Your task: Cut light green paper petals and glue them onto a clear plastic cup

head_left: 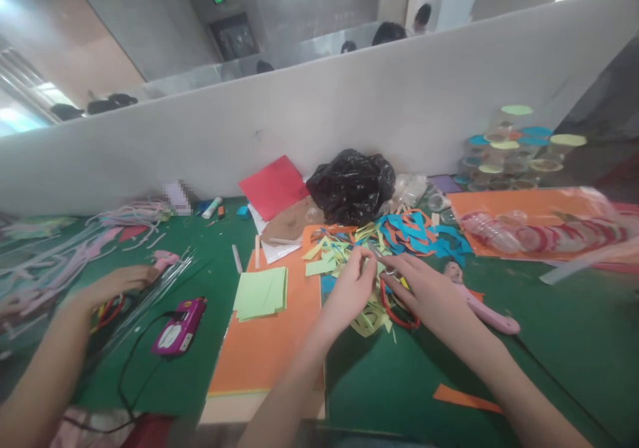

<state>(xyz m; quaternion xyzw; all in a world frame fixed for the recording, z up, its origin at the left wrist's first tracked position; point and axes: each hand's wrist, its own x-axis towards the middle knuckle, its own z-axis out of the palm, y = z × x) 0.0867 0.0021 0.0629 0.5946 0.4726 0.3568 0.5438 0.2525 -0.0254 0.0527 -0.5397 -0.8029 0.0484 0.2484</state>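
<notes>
My left hand (357, 278) is closed in a pinch above a heap of paper scraps (369, 321); whatever lies between its fingertips is too small to make out. Close beside it, my right hand (424, 288) grips a pair of scissors (399, 315) by its red and yellow handles, the blades toward my left fingertips and partly hidden. Green, blue and orange paper strips (424, 231) spread behind both hands. A pink glue gun (486, 308) lies just right of my right hand, its cord running to the front edge.
Left of my arms are pale green paper squares (262, 293) on orange sheets (274, 355). A co-worker's hand (122, 281) reaches over the left side, near a purple box (180, 326). A black plastic bag (352, 185) and stacked plastic cups (514, 162) stand behind, against a white partition (200, 142).
</notes>
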